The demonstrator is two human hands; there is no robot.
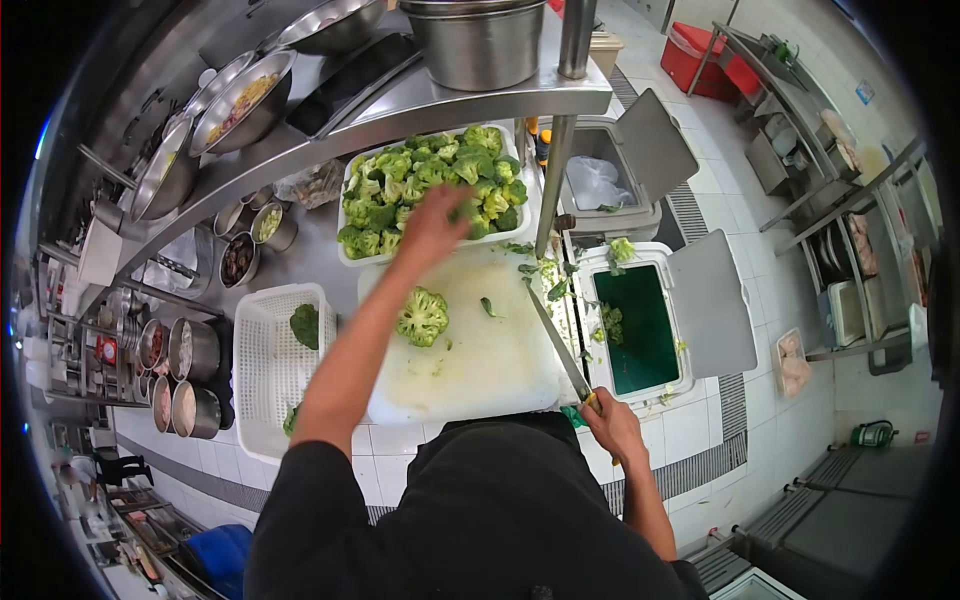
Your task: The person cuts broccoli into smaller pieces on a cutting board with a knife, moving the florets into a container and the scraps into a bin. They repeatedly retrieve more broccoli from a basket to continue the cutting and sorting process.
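Observation:
My left hand [437, 222], blurred by motion, reaches over a white tray [356, 261] heaped with broccoli florets [400, 170]. Its fingers overlap the florets, and I cannot tell if they grip one. My right hand [614, 428] is closed around the yellow handle of a long kitchen knife [563, 350], its blade pointing away beside the right edge of the cutting board [470, 380]. On that board lies a cut broccoli head [422, 317], florets facing up. A small green leaf [488, 307] and a few scraps lie to its right.
Left of the board stands a white perforated basket [275, 370] with a little broccoli inside. To the right is an open bin [640, 330] with a dark green interior and trimmings around its rim. A steel shelf [470, 100] carrying bowls and a pot [478, 45] overhangs the back.

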